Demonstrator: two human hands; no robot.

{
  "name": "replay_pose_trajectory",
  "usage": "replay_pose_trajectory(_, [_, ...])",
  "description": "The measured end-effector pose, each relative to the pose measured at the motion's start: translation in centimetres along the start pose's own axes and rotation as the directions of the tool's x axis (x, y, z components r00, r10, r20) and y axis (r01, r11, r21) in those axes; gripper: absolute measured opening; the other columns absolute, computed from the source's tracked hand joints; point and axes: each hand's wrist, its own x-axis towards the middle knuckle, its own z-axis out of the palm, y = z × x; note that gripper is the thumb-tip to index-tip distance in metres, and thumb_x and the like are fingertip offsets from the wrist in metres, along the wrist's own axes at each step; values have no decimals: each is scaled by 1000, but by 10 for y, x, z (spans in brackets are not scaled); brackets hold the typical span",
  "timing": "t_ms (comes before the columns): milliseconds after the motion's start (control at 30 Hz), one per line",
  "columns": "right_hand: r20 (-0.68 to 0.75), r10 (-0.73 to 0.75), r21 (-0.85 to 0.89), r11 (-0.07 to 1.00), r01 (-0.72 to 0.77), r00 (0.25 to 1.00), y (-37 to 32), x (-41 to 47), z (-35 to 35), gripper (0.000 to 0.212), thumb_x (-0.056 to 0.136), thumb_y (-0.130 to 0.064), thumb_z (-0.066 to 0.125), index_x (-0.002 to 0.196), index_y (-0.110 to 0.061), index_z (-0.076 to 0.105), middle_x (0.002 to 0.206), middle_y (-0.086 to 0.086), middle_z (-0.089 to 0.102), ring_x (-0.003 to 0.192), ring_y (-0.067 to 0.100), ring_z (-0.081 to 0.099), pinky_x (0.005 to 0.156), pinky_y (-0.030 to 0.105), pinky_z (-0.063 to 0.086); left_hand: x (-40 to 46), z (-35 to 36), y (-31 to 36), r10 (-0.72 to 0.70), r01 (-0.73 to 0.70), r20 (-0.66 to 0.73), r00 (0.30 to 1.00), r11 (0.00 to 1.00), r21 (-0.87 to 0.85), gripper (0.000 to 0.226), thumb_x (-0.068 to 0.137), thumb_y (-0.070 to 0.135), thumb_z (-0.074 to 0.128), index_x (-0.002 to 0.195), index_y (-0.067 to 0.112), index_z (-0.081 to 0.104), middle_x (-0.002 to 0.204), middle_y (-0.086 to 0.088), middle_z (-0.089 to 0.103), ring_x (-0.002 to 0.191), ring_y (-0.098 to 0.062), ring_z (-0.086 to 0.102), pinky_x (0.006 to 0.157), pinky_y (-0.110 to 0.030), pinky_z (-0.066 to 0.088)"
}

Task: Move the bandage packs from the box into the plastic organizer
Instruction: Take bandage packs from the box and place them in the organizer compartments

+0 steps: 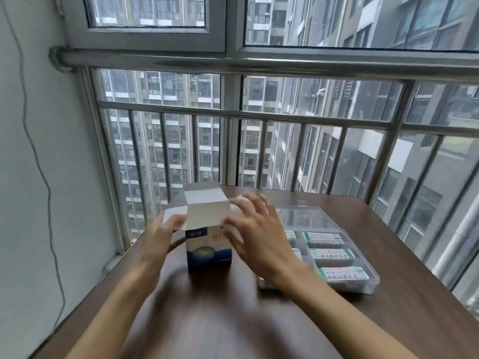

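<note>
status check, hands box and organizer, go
Left hand and right hand both at the box, flaps up. Organizer open to its right, packs already in the compartments. Nothing between box and organizer.

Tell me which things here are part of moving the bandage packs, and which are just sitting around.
Part of the job:
- box, flaps open, upright on the table
- plastic organizer, lid open
- bandage packs already in its compartments
- left hand on the box
- right hand at the flaps

Just there:
- table
- window railing
- wall cable
</note>
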Motion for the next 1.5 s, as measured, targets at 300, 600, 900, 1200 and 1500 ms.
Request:
replay_pose_trajectory(300, [-171, -95, -12, 995, 95, 981, 20, -31, 8, 10, 83, -27, 63, 81, -26, 73, 117, 8, 62, 112, 26, 48, 91, 39, 42, -14, 6, -6, 371, -357, -69, 926, 921, 157, 13, 76, 21, 78, 81, 31, 72, 80, 11, 73, 75, -6, 56, 70, -22, 41])
replay_pose_trajectory(600, [312, 29, 165, 983, -85, 949, -33, -5, -15, 40, 82, -6, 46, 120, -14, 56, 121, 5, 57, 109, 29, 55, 84, 38, 49, -20, 14, -5, 414, -405, -78, 907, 908, 110, 9, 73, 19, 78, 69, 25, 72, 68, 19, 71, 65, 7, 63, 62, -4, 43])
replay_pose_trajectory(900, [521, 214, 107, 944, -312, 826, -44, 34, 2, 46, 84, -11, 59, 129, -15, 49, 124, 13, 56, 109, 35, 56, 75, 32, 42, -13, 10, -8, 423, -411, -109, 899, 904, 116, 9, 74, 24, 78, 71, 30, 72, 72, 19, 72, 70, 4, 66, 72, -17, 51])
replay_pose_trajectory(1200, [489, 145, -14, 987, -158, 860, -46, 38, -5, 43, 90, -17, 57, 131, -14, 45, 128, 10, 56, 115, 31, 54, 86, 33, 42, -11, 10, -9, 435, -422, -125, 891, 899, 121, 9, 73, 26, 78, 70, 31, 72, 70, 22, 71, 66, 5, 64, 66, -15, 50])
replay_pose_trajectory(1500, [273, 77, 86, 991, -104, 959, -35, 27, -14, 19, 85, -29, 60, 90, -15, 71, 104, 7, 63, 96, 31, 57, 65, 31, 39, -6, 4, -10, 437, -419, -180, 881, 899, 129, 5, 73, 30, 77, 73, 31, 72, 72, 22, 71, 70, 5, 65, 68, -9, 47])
